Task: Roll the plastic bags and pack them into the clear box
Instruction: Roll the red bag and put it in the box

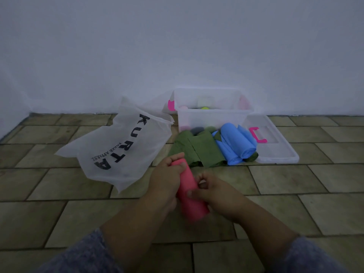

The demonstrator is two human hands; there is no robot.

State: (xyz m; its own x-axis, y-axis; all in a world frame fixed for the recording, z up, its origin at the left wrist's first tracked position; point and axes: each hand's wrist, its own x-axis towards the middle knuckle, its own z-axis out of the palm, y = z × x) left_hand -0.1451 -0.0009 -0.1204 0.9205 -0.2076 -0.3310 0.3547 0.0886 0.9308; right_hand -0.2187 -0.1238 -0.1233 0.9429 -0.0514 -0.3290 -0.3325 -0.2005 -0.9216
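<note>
Head view
Pink roll [190,191]: a rolled plastic bag held above the tiled floor [295,194], gripped by both hands.
Left hand [166,177]: fingers wrapped around the roll's far end.
Right hand [211,191]: fingers pinched on its middle — near end blurred.
Clear box [213,110]: against the wall, some rolls inside.
Lid [275,142]: flat beside the box, to its right.
Green bags [194,149] and blue bags [236,143]: heaped touching the box front.
White bag [120,146]: spread flat, left of the box.

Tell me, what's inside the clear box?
Inside the clear box I can see a few rolled things: something pink, something yellow-green and something dark near the bottom. The cloudy walls hide the rest.
</note>
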